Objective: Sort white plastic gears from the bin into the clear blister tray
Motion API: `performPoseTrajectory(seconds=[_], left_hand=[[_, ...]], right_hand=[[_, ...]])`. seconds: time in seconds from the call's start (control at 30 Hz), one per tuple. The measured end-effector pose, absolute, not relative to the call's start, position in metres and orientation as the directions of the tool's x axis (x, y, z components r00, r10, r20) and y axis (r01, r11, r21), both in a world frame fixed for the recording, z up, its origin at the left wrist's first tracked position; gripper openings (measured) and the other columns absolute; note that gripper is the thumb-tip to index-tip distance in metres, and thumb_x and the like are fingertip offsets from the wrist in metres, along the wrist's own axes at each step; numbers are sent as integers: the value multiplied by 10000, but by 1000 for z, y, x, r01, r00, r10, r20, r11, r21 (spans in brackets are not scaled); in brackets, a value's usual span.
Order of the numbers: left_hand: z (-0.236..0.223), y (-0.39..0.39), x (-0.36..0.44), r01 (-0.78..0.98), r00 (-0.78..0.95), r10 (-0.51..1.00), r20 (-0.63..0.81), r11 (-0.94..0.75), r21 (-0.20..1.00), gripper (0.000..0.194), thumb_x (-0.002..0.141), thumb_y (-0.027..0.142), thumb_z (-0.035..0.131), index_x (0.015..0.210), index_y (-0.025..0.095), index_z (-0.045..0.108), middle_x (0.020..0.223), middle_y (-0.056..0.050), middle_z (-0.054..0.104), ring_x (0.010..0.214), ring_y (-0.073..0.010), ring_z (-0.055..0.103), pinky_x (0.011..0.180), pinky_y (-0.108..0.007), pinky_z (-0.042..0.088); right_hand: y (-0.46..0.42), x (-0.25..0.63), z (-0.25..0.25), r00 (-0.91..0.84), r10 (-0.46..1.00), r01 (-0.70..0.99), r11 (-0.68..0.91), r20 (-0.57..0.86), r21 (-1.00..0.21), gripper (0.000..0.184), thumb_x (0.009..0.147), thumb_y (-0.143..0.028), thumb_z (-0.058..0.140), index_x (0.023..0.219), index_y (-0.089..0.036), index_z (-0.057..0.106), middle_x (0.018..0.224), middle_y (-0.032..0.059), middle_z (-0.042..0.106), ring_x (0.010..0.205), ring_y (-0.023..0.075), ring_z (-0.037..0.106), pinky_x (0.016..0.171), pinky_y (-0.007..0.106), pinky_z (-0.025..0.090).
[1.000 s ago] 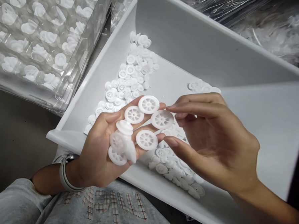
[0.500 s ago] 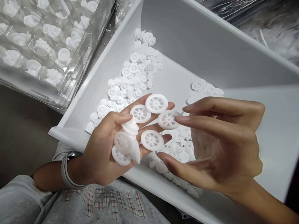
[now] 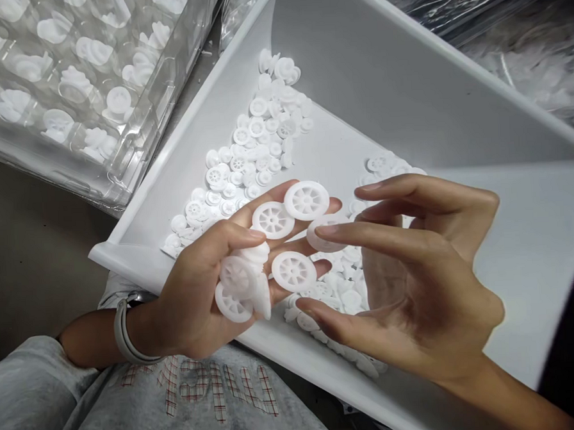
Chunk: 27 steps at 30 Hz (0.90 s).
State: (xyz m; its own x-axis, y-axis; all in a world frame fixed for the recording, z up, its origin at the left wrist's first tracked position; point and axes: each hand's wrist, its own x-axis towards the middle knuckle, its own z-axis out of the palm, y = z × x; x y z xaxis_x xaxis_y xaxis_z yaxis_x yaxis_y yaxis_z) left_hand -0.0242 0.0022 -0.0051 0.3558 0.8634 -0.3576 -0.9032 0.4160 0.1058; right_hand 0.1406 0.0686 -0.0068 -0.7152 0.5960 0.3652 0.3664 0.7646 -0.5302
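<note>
My left hand point(image 3: 202, 293) lies palm up over the near rim of a white bin point(image 3: 406, 93), cupping several white spoked plastic wheels point(image 3: 294, 270) on its palm and fingers. My right hand point(image 3: 416, 285) hovers just right of it, fingers spread and slightly curled. Its index fingertip rests on one wheel point(image 3: 322, 233) at my left fingertips. The right thumb sits lower, apart from the fingers, with nothing pinched. More small white wheels point(image 3: 254, 146) lie heaped in the bin under both hands.
A clear plastic tray point(image 3: 68, 79) with pockets holding white parts stands at the upper left. Crinkled clear plastic bags point(image 3: 523, 48) lie beyond the bin at the upper right. A grey band point(image 3: 123, 336) circles my left wrist; my grey sleeve and shirt fill the bottom left.
My right hand has swung left, its index finger now lying over the wheel at my left fingertips. The left hand holds its wheels almost still.
</note>
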Motion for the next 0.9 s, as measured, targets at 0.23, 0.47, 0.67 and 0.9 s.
performPoseTrajectory(seconds=[0.23, 0.47, 0.67, 0.9], left_hand=[[-9, 0, -25, -880, 360, 863, -354, 440, 177, 606, 795, 232, 568, 1386, 293, 448, 1307, -57, 614, 1325, -320, 504, 1177, -610, 267], [-12, 0, -26, -847, 382, 847, -371, 481, 227, 761, 727, 145, 619, 1436, 291, 384, 1296, -62, 622, 1292, -343, 534, 1148, -624, 311], [-15, -3, -25, -835, 396, 856, -333, 486, 259, 719, 762, 142, 632, 1422, 315, 406, 1328, -31, 618, 1272, -300, 563, 1169, -543, 345], [-9, -2, -22, -829, 366, 861, -354, 474, 295, 700, 810, 107, 588, 1459, 246, 364, 1379, -79, 585, 1307, -287, 537, 1090, -421, 487]], right_hand=[[65, 141, -8, -729, 590, 342, 753, 347, -562, 283, 824, -348, 699, 1065, -257, 580, 1174, 84, 358, 1107, 268, 450, 654, 351, 460], [62, 140, -6, -749, 591, 373, 749, 299, -548, 263, 822, -273, 686, 1056, -260, 568, 1235, 86, 368, 1155, 284, 425, 708, 386, 458], [60, 141, -5, -720, 636, 391, 703, 279, -594, 274, 822, -244, 687, 1054, -270, 544, 1205, 89, 402, 1174, 284, 448, 700, 373, 468], [55, 138, 1, -696, 671, 444, 682, 255, -581, 264, 812, -213, 674, 1016, -289, 525, 1189, 77, 398, 1188, 310, 463, 731, 405, 482]])
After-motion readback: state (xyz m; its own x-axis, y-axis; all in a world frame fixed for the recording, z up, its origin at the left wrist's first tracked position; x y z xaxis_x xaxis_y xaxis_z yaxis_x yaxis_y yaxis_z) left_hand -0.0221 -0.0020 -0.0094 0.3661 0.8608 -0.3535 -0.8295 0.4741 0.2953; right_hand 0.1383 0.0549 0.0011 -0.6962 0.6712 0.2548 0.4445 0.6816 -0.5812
